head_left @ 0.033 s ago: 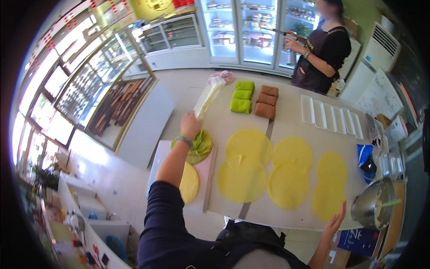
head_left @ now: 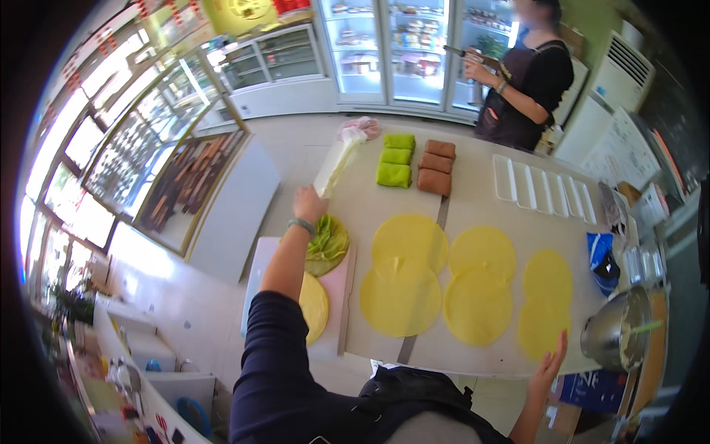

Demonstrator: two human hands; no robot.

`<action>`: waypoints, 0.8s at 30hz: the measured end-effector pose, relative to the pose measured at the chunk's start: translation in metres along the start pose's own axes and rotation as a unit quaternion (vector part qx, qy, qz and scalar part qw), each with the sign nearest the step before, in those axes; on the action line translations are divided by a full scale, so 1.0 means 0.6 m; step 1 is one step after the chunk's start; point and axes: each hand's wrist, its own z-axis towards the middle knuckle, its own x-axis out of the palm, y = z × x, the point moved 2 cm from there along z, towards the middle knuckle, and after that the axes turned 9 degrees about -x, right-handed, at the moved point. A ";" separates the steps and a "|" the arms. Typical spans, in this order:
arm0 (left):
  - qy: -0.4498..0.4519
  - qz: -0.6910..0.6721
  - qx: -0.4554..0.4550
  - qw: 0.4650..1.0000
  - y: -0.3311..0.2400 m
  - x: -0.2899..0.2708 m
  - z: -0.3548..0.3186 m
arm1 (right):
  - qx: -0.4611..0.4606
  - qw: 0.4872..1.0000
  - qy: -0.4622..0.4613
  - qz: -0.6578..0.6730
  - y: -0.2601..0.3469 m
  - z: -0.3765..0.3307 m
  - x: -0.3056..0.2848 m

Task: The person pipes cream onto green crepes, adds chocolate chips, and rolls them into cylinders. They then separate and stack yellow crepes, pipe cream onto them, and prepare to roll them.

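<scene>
My left hand (head_left: 309,204) reaches over the far left part of the table, its fingers closed; what they hold is hidden. Just past the fingertips lies a long, translucent plastic piping bag (head_left: 337,172). Below the wrist, a crumpled bright green sheet (head_left: 323,238) rests on a round stack of green crepes (head_left: 336,259). A yellow crepe stack (head_left: 315,309) lies nearer me on the pink board (head_left: 336,325), partly behind my forearm. At the right front edge, my right hand (head_left: 549,364) is raised and empty, fingers stretched out, beside a pair of overlapping yellow crepes (head_left: 546,307).
More overlapping yellow crepe pairs (head_left: 403,296) (head_left: 481,303) cover the table's middle. Green rolls (head_left: 396,159) and brown rolls (head_left: 437,167) stand behind them. White trays (head_left: 543,191), a blue packet (head_left: 603,259) and a metal bowl (head_left: 614,337) are at right. A person (head_left: 525,81) stands across.
The crumpled green sheet has changed shape and shows more folds below my left wrist. My left hand has shifted slightly; the view has moved a little too.
</scene>
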 end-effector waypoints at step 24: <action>0.556 -0.456 0.326 0.614 -0.191 -0.250 -0.487 | -0.096 0.801 0.114 0.580 0.464 0.283 0.198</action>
